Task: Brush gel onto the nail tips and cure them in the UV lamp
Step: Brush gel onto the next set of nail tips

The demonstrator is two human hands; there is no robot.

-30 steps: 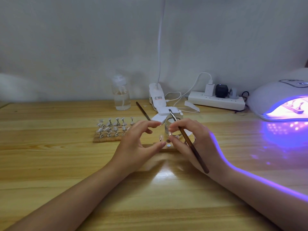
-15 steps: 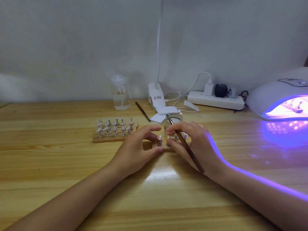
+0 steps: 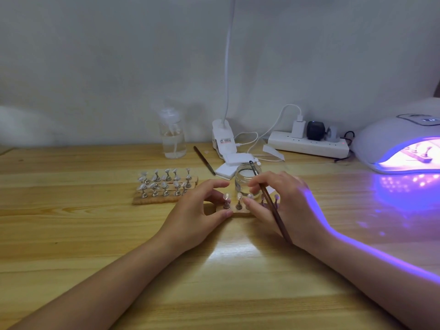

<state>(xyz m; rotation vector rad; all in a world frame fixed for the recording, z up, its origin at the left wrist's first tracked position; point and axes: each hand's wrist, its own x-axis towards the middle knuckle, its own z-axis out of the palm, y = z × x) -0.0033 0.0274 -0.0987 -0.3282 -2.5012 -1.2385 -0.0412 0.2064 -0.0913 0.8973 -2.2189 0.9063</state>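
The left hand (image 3: 197,210) pinches the near end of the small strip (image 3: 238,211) to keep it steady, I think. Its nail tips (image 3: 238,197) stand between both hands. The right hand (image 3: 281,203) holds the brush (image 3: 273,208) and touches the strip too. The jar (image 3: 245,181) sits just behind, the lamp (image 3: 392,144) glows far right.

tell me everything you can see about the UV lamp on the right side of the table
The UV lamp is a white, dome-shaped shell that looks like smooth plastic, standing at the table's far right edge, partly cut off by the frame. A dark panel sits on top. It is switched on: its front opening glows violet and casts violet light across the wood and along the right hand's forearm. Inside, a wooden strip with small stands is visible. Neither hand touches it.
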